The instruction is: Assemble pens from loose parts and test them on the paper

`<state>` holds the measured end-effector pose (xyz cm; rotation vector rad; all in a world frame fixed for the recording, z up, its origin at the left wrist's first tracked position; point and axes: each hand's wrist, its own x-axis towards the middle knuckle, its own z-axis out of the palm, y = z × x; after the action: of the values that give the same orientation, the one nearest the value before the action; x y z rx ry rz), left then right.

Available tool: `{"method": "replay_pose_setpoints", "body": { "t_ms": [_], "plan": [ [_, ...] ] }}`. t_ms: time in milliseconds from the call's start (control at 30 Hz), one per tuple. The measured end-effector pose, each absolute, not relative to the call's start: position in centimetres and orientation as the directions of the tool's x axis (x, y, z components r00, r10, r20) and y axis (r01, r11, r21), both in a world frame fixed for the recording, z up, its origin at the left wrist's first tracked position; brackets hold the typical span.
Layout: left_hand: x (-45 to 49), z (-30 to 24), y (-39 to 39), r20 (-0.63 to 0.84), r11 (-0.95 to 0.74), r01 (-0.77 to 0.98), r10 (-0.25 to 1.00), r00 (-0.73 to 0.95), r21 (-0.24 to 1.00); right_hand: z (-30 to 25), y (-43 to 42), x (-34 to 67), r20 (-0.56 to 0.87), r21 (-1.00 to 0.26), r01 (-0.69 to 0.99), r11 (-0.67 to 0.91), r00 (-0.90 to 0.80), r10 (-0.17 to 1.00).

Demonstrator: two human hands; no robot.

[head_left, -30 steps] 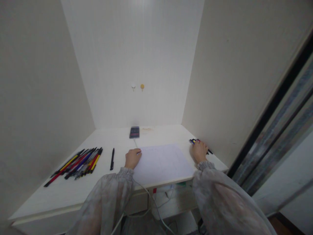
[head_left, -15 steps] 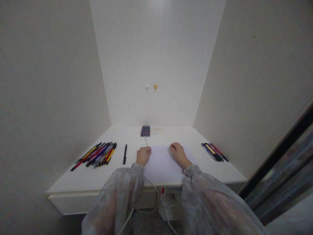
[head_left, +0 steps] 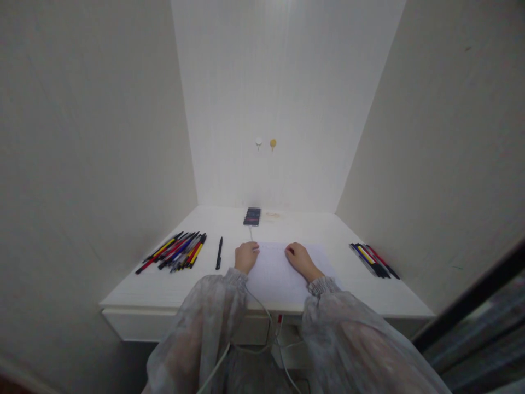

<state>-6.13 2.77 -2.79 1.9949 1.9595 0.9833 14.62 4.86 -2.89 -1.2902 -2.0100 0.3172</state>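
Note:
A white sheet of paper (head_left: 273, 273) lies on the table in front of me. My left hand (head_left: 246, 256) rests at the sheet's upper left edge, its fingers curled closed. On the upper right part of the paper lies my right hand (head_left: 301, 259), also closed, with thumb and fingertips together. What either hand holds, if anything, I cannot make out. Left of my left hand, a single black pen (head_left: 219, 253) lies apart. Farther left is a pile of mixed pens (head_left: 176, 253) in red, yellow, blue, grey and black.
Several more pens (head_left: 374, 261) lie in a group at the right. A phone-like dark device (head_left: 252, 216) with a white cable stands at the back of the white table (head_left: 159, 293). Walls enclose three sides, and two small hooks (head_left: 273, 143) hang on the back one. Cables dangle below the front edge.
The view has turned slightly, so the table and pens appear shifted to the right. Both hands stay at the paper in nearly the same pose.

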Motion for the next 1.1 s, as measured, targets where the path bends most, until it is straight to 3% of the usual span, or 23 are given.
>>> {"method": "replay_pose_setpoints", "body": {
  "t_ms": [133,267,433,600,833,1100],
  "plan": [
    [-6.9,-2.3,2.5,0.405,-0.133,0.805,0.903,-0.142,0.579,-2.9,4.8,14.6,0.416,-0.510,0.729,0.457,-0.256,0.872],
    [-9.1,-1.4,1.0,0.464,-0.065,0.882,0.867,-0.182,0.467,-2.7,4.7,14.6,0.412,-0.459,0.765,0.452,-0.267,0.871],
    [-11.8,-0.8,-1.3,0.487,0.256,0.925,0.793,-0.366,0.279,-2.5,5.0,15.2,0.524,-0.462,0.753,0.468,-0.195,0.829],
    [-12.5,-1.2,-1.9,0.414,0.441,0.870,0.765,-0.493,0.220,-2.5,5.5,16.0,0.599,-0.521,0.721,0.456,-0.072,0.798],
    [-12.7,-1.3,-1.7,0.353,0.423,0.877,0.804,-0.479,0.227,-2.5,5.4,16.0,0.612,-0.538,0.703,0.466,-0.054,0.789],
    [-10.9,0.1,-1.0,0.482,0.260,0.933,0.802,-0.353,0.250,-2.5,5.7,15.8,0.638,-0.545,0.680,0.490,-0.042,0.769]
  ]
}}
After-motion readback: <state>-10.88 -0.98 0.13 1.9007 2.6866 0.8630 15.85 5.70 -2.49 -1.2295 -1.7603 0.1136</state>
